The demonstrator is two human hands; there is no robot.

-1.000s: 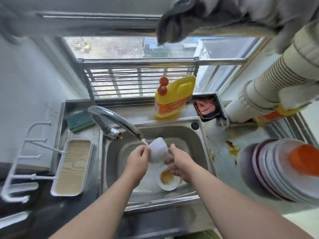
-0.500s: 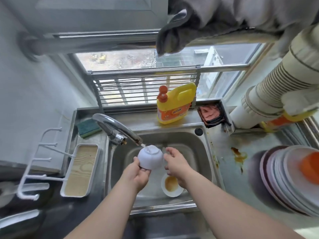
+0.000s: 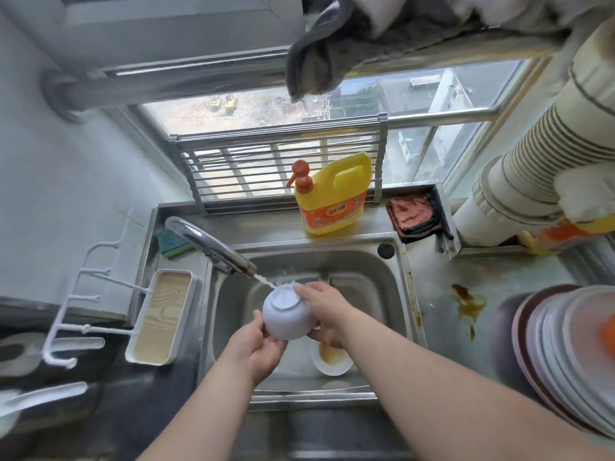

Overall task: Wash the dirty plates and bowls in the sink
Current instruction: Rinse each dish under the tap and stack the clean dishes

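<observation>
Bowl held by both hands, base tilted up toward faucet.

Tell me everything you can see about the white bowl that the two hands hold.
The white bowl is plain, smooth and glossy, ceramic or plastic by its look. It is tipped over, its round foot ring facing up toward the camera, its inside hidden. It is held above the sink. The left hand grips it from below, the right hand from the right side. The stream from the tap strikes its upper edge.
</observation>
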